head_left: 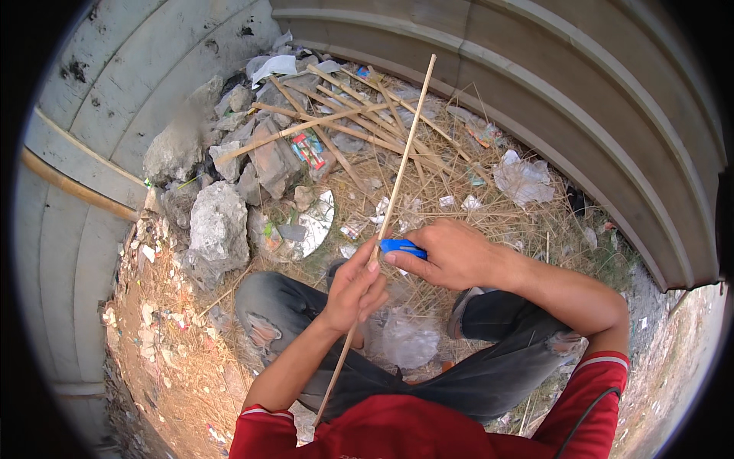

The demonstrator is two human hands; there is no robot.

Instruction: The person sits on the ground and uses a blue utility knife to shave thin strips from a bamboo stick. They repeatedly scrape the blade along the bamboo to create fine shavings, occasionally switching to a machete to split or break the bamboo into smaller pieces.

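A long, thin bamboo strip [410,136] slants from my lap up to the far middle. My left hand [353,292] is closed around it at about its middle, just in front of my knees. In my right hand [457,255] is a blue utility knife [403,247], gripped with the thumb along its side. Its front end meets the strip right above my left fingers. The blade is too small or hidden to make out.
Beyond my hands, several similar bamboo strips [344,115] lie crossed on dry straw. Rocks [219,226] are piled at the left, with plastic litter [524,180] around. Corrugated metal walls [581,84] curve behind and to the left. Clear plastic [410,338] lies between my bent legs [489,375].
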